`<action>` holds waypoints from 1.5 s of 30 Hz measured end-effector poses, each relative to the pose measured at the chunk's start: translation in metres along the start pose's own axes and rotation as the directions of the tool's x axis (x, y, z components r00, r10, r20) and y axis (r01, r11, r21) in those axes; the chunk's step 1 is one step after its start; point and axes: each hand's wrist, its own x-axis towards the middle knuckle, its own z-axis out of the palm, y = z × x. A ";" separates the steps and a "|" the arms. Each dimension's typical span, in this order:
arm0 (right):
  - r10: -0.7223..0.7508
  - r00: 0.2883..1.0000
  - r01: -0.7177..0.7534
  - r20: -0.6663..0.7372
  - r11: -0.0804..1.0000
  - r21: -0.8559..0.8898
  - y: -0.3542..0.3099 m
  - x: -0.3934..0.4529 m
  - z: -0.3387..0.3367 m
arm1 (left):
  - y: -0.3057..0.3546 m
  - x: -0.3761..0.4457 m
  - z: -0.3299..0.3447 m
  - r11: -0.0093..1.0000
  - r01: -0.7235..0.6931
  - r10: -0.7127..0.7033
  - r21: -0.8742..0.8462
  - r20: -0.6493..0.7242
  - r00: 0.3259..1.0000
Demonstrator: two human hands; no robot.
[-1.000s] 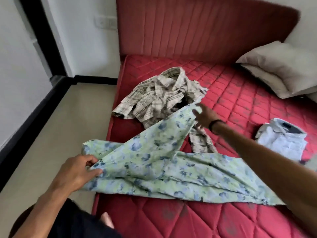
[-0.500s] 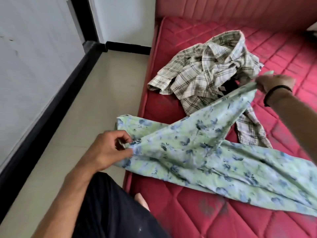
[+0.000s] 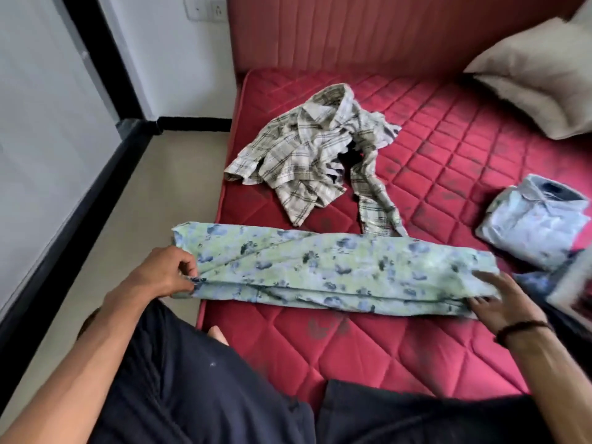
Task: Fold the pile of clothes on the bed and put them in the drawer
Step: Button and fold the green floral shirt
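Across the middle of the frame: green floral garment (image 3: pixel 336 270), folded into a long band on the red mattress (image 3: pixel 448 161), its left end hanging past the mattress edge over the floor (image 3: pixel 134 206).

Left hand (image 3: pixel 163 274), centre left: fingers curled, pinching the band's left end at the lower corner. Right hand (image 3: pixel 499 299), lower right: fingers straight and spread, lying flat on the band's right end.

Above the band, upper centre: crumpled plaid shirt (image 3: pixel 307 155), one strip of it trailing down to touch the band's upper edge. At the right edge: folded pale blue shirt (image 3: pixel 538 225), collar up, apart from the band. Just below it, a patch of blue cloth (image 3: pixel 531 280), too blurred to name. Pillows (image 3: pixel 538 72) in the upper right corner, partly cut off by the frame.

Bare quilted mattress below the band and between the plaid shirt and the blue shirt. Padded headboard (image 3: pixel 368 33) along the top. Mattress edge running down the left centre, pale floor beside it, black skirting (image 3: pixel 64 225) further left.

Lower right edge: a blurred pale-framed object (image 3: pixel 573 283), not identifiable. Dark trousers (image 3: pixel 198 379) filling the bottom of the frame.
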 end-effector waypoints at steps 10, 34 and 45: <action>-0.193 0.925 0.114 -0.329 0.963 -0.245 -0.018 0.001 -0.024 | 0.046 -0.006 0.024 0.983 -0.060 0.131 0.171 -0.444 0.886; -0.755 0.261 0.873 0.601 -0.082 -0.481 0.026 -0.058 0.081 | 0.305 0.009 0.137 -0.169 0.371 0.338 -0.913 0.300 0.892; -0.648 0.662 0.640 0.376 0.229 -0.733 0.074 -0.067 0.101 | 0.225 0.011 0.120 -0.042 0.455 0.024 -0.890 0.454 0.891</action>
